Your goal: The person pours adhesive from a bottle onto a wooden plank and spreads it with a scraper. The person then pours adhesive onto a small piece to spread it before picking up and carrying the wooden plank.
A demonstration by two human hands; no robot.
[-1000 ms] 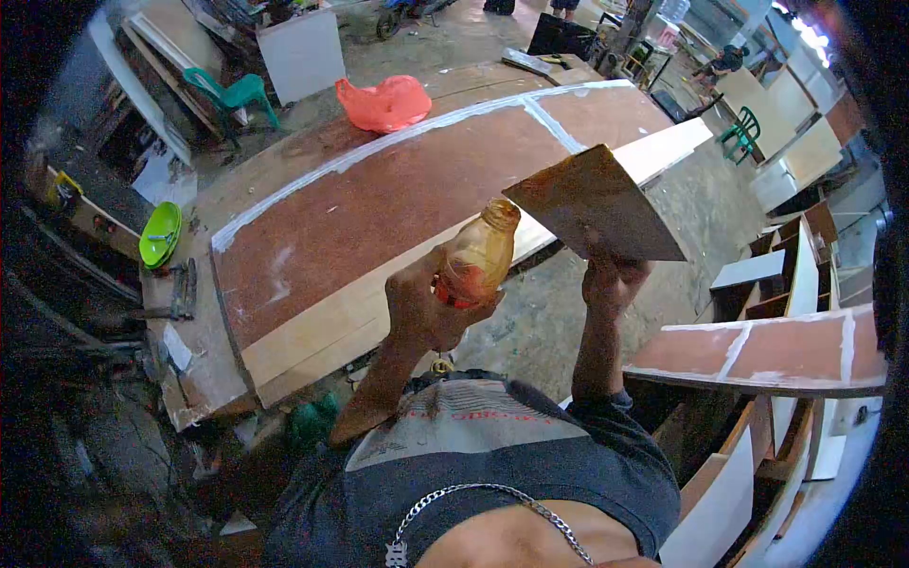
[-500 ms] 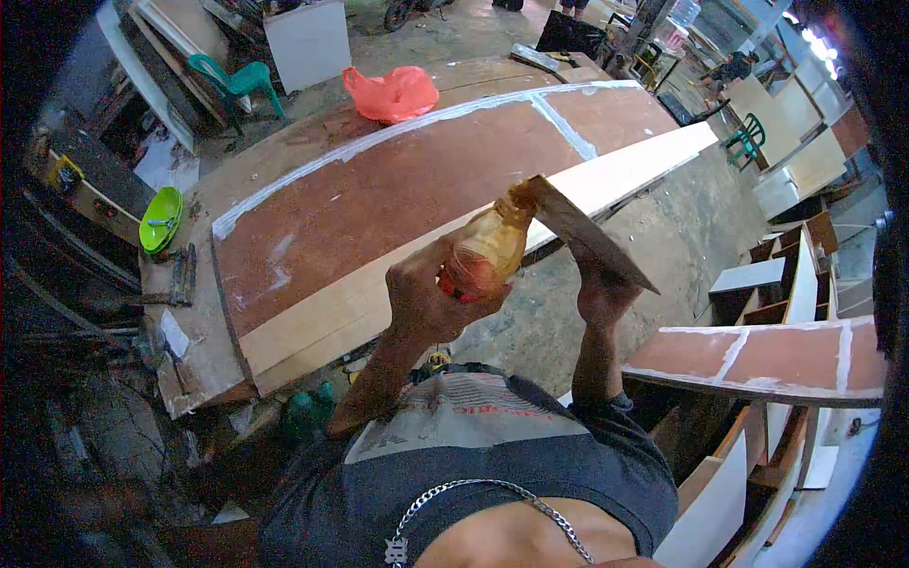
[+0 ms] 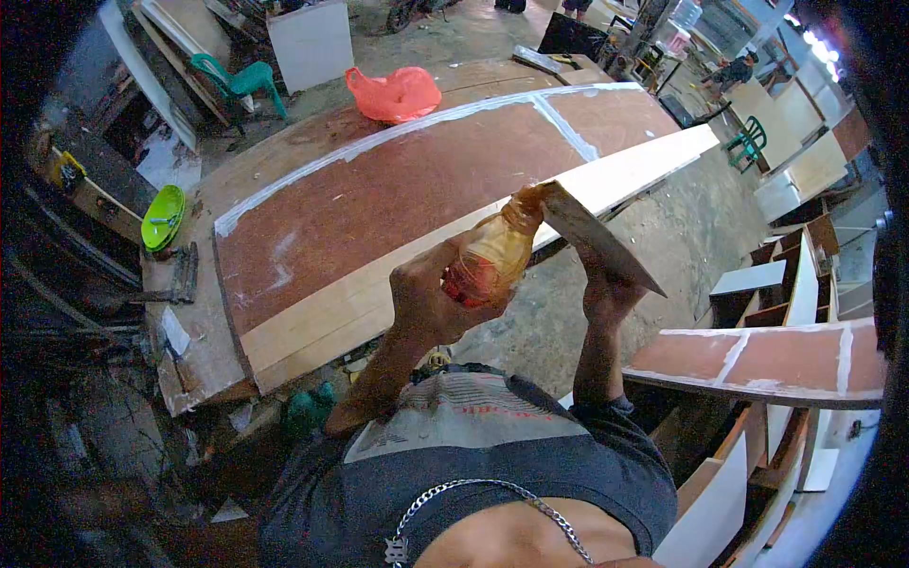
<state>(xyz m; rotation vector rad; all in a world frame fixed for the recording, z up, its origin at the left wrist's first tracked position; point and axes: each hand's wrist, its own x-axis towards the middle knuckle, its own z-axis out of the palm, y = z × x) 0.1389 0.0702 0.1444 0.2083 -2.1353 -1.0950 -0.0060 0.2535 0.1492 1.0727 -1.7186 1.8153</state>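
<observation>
My left hand (image 3: 424,298) is wrapped round a clear plastic bottle (image 3: 497,254) with amber residue inside and a red patch near its base. The bottle is tilted, its brown-stained neck up against the upper end of a thin wooden board (image 3: 598,235). My right hand (image 3: 611,295) grips that board from below, near its lower end. Both are held above the near edge of a large reddish-brown panel (image 3: 398,199), along which a pale wood strip (image 3: 322,327) lies. Whether liquid is leaving the bottle I cannot tell.
A red plastic bag (image 3: 393,95) rests at the panel's far side. A green bowl (image 3: 163,218) and a clamp-like tool (image 3: 185,275) are on the worktable's left end. Another white-striped panel (image 3: 786,360) lies at the right, near cabinet frames. Green chairs (image 3: 237,80) and people stand farther back.
The bottle and the board have shifted slightly to the right and down together. Both hands keep their hold.
</observation>
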